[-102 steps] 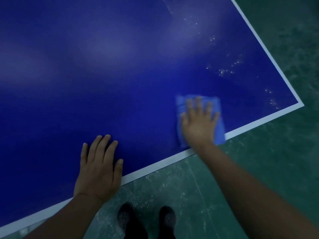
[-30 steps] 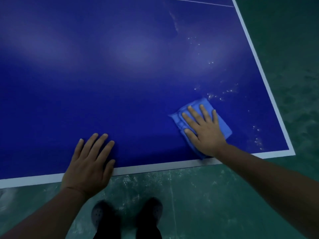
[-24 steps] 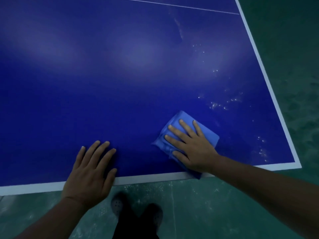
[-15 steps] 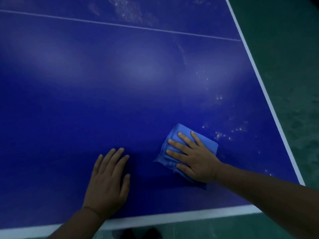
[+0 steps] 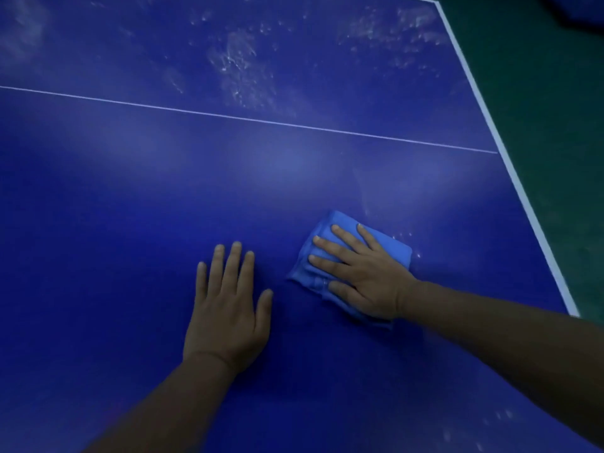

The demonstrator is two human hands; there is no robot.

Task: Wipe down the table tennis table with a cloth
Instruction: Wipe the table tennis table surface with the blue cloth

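1. Step in hand: the person is wiping the near half of the table tennis table (image 5: pixel 130 197). The right hand (image 5: pixel 362 273) is pressing flat on the folded blue cloth (image 5: pixel 330 223), fingers straight and spread across it, gripping nothing.
2. The cloth is lying on the blue surface right of centre, between the thin white centre line (image 5: pixel 248 119) and the near edge, which is out of view.
3. The left hand (image 5: pixel 228 305) is resting palm-down on the bare surface just beside the cloth, fingers straight and close together, thumb set apart; it appears to be bracing the body.
4. Judgement: pale smears (image 5: pixel 242 70) are showing beyond the centre line, and a few specks (image 5: pixel 405 237) are sitting just right of the cloth. The next move likely calls for pushing the cloth forward and rightward under flat pressure.
5. Edges: the white side border (image 5: pixel 510 158) is running down the right, with green floor (image 5: pixel 555 109) beyond it. The cloth is lying near that border but apart from it.
6. Open room: bare surface is extending left and ahead of both hands.
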